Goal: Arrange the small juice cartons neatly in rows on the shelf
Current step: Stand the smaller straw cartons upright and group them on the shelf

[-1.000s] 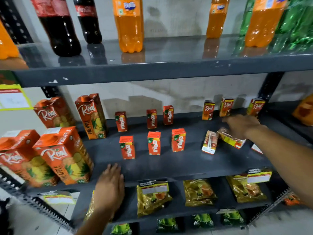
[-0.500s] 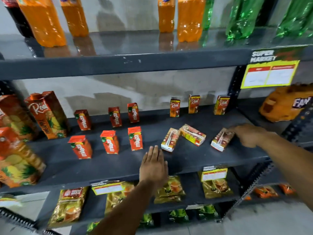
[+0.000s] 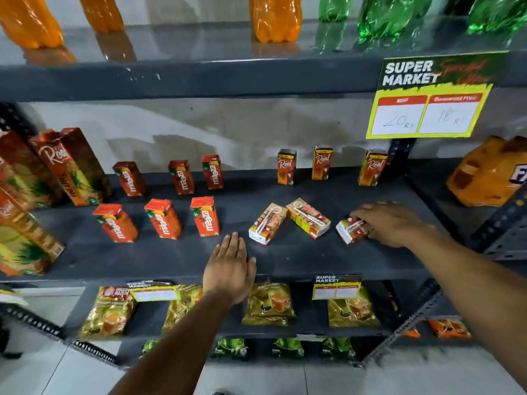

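The right hand has its fingers wrapped on a small juice box that lies flat on the dark shelf. Two more boxes lie flat just beside it. The left hand rests flat and spread on the shelf's front edge, holding nothing. Six red boxes stand in two rows, and three more stand at the back.

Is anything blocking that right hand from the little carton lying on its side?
Nothing visible: the right hand already rests on the small red-and-white juice carton lying flat on the dark grey shelf.
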`<state>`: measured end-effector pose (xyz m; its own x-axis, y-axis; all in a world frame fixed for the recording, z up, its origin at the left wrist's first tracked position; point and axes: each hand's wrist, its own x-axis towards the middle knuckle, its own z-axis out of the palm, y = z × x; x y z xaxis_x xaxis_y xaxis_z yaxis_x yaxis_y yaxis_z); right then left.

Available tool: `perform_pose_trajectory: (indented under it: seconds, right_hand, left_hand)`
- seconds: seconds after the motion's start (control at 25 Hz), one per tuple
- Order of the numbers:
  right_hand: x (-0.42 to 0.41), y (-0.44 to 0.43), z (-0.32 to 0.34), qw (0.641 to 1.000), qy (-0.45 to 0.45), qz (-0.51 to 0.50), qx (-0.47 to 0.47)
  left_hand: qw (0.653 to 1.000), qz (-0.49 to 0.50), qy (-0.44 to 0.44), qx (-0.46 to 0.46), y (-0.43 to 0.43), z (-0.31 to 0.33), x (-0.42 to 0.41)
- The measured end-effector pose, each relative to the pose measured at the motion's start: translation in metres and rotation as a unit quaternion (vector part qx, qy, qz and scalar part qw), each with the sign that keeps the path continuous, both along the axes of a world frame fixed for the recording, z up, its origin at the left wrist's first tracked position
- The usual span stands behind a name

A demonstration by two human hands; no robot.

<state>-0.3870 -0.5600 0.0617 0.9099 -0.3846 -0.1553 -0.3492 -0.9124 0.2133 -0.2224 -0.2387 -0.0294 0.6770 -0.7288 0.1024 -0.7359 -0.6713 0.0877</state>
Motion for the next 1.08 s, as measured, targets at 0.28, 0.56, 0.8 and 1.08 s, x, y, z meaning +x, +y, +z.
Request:
perform_pose_trajectory:
  seconds: [0.28, 0.56, 0.8, 1.08]
  right_hand:
    - [0.003, -0.004, -0.044, 0.786, -0.464, -0.308, 0.268]
    - [0.01, 0.0, -0.056, 0.752, -0.505, -0.327, 0.269]
    - [0.011, -0.015, -0.009, 0.831, -0.458, -0.276, 0.151]
    - [0.026, -0.051, 0.061, 0.997, -0.039, -0.023, 0.057]
  left_hand:
    - [1.0, 0.012, -0.002, -0.02, -0.004, -0.007, 0.003]
    - [1.0, 0.011, 0.0, -0.026, -0.002, -0.006, 0.002]
    - [1.0, 0.008, -0.002, -0.021, -0.003, -0.005, 0.002]
    - [1.0, 0.006, -0.003, -0.014, -0.002, -0.006, 0.002]
